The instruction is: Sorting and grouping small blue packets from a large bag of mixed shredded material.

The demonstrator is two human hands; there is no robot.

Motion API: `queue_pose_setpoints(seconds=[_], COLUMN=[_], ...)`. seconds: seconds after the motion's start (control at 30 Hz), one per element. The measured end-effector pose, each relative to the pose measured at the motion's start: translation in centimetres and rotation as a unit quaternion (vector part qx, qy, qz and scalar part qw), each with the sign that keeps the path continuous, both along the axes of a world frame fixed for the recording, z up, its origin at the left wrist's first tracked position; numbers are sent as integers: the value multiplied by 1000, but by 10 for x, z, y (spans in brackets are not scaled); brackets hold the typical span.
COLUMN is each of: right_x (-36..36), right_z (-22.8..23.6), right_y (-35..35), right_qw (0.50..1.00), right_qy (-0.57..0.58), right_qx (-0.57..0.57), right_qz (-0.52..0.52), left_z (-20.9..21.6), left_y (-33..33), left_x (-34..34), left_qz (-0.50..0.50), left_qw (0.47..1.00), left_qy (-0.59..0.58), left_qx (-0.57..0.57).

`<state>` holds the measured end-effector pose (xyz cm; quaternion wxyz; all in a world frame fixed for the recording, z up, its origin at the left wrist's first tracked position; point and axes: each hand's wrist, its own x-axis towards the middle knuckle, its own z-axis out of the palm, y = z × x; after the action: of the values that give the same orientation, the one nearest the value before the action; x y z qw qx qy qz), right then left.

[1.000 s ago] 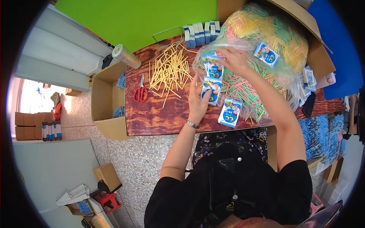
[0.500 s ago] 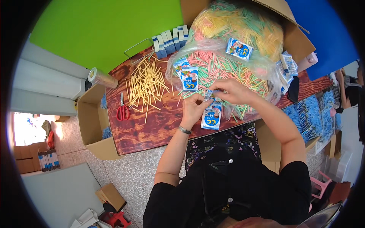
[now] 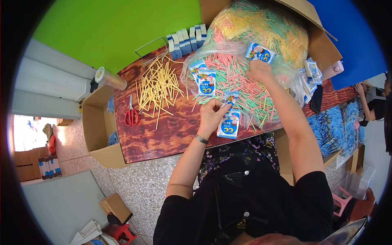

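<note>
My left hand (image 3: 213, 117) is closed in a pinch on a small blue-and-white packet (image 3: 231, 98), held upright near the table's front. Just below it, a second packet (image 3: 229, 125) lies flat at the table edge. My right hand (image 3: 259, 71) is over the pink and green sticks (image 3: 228, 65), its fingers curled, just below a packet (image 3: 260, 53) lying on the plastic bag. What those fingers grip, if anything, is hidden. Two overlapping packets (image 3: 206, 83) rest on the sticks' left side.
Loose yellow sticks (image 3: 159, 87) and red-handled scissors (image 3: 131, 114) lie on the left of the wooden table (image 3: 163, 141). Folded blue-and-white cartons (image 3: 185, 41) line the back. More packets (image 3: 312, 75) and a dark phone (image 3: 316, 99) are at the right. An open cardboard box (image 3: 98, 122) stands left.
My right hand has left the packet held by my left hand and reached forward to the far packet on the bag. My left hand has kept its pinch.
</note>
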<state>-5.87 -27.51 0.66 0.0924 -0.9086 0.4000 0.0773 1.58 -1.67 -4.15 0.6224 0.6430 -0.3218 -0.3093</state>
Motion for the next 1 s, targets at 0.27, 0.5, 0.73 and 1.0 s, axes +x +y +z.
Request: queue_pose_setpoints(seconds=[0.27, 0.5, 0.73, 1.0], right_x=[14, -2, -52, -84], right_z=[-6, -16, 15, 35], right_y=[1, -31, -30, -16], right_qw=[995, 993, 977, 876], right_qy=[72, 48, -85, -183], right_qx=[50, 105, 181, 440], right_qz=[-43, 16, 78, 74], left_z=[30, 32, 28, 19], left_y=[-1, 4, -2, -20], left_x=[-9, 0, -1, -1], left_qz=[11, 28, 36, 45], left_qw=[1000, 995, 994, 990], left_qy=[-23, -92, -100, -136], left_qx=[9, 6, 6, -12])
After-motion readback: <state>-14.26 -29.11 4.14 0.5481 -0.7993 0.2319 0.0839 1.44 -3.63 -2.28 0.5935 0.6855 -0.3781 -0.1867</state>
